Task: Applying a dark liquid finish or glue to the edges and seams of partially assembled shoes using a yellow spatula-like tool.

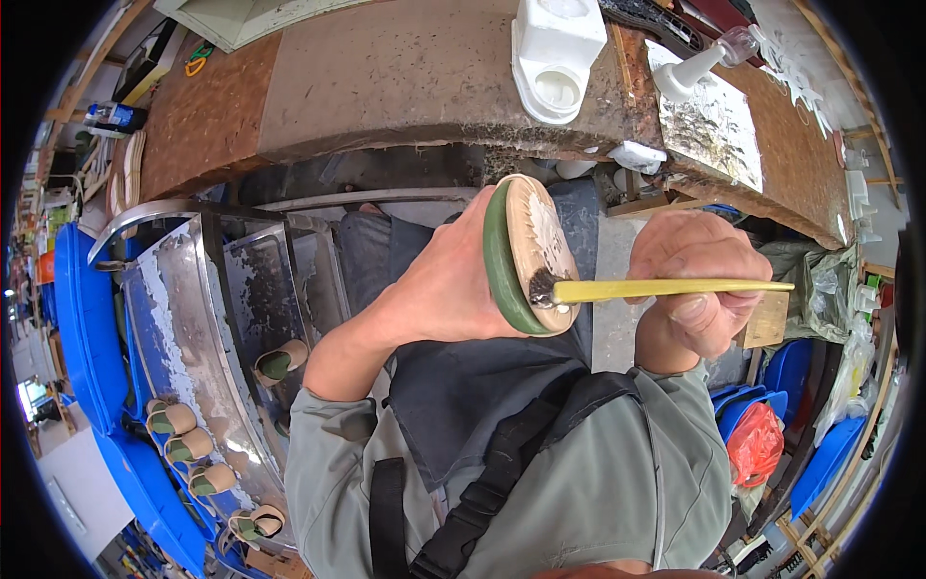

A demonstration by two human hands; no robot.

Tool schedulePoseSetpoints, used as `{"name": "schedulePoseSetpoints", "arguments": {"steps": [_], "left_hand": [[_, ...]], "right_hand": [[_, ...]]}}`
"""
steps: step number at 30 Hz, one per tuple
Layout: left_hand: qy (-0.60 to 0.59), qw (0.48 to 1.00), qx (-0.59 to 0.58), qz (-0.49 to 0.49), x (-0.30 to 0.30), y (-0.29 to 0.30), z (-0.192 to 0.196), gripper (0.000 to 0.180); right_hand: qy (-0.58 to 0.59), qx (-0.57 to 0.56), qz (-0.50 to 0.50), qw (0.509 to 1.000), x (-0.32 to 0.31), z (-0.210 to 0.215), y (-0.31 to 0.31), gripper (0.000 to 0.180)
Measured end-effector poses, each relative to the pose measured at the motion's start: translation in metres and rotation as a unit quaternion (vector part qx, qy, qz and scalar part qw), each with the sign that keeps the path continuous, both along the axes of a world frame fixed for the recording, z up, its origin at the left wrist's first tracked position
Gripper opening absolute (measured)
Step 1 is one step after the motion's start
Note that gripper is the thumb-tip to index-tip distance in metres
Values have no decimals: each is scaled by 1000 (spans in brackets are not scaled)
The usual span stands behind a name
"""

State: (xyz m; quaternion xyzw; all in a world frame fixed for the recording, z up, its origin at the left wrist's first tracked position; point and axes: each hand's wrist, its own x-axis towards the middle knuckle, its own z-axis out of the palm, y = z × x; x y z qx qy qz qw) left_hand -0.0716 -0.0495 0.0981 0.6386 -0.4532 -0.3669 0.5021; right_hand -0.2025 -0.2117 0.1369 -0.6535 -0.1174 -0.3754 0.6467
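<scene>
My left hand [449, 275] is wrapped round a shoe [501, 261] with a green upper, its beige underside turned to the right. White, glue-like smears mark the middle of that underside, and pleated edges of material run round it. Between the fingers and thumb of my right hand [699, 275] is a brush [656, 289] with a long yellow handle, lying nearly level. Its dark bristles touch the underside near the lower end of the shoe. What is inside the shoe is hidden by my left hand.
Ahead stands a brown workbench [386, 77] with a white plastic container [559, 58], a white nozzled bottle [694, 72] and a stained paper sheet [714, 130]. Several small green-and-beige shoes [188, 445] sit on a metal rack [183, 318] at left, beside blue bins [87, 318]. A red plastic bag [755, 444] lies right.
</scene>
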Motion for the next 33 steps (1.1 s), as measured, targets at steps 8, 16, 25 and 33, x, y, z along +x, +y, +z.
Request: {"name": "schedulePoseSetpoints", "arguments": {"steps": [8, 16, 25, 33], "left_hand": [[87, 993, 24, -72, 1, 4, -11, 82], [196, 973, 43, -112, 0, -3, 3, 63], [184, 967, -1, -175, 5, -11, 2, 50], [201, 961, 0, -189, 6, -18, -1, 51]], "right_hand": [[-37, -8, 15, 999, 3, -6, -8, 22], [-68, -33, 28, 997, 5, -12, -19, 24], [-68, -60, 53, 994, 3, -13, -38, 22], [-33, -55, 11, 998, 22, -4, -51, 21]]}}
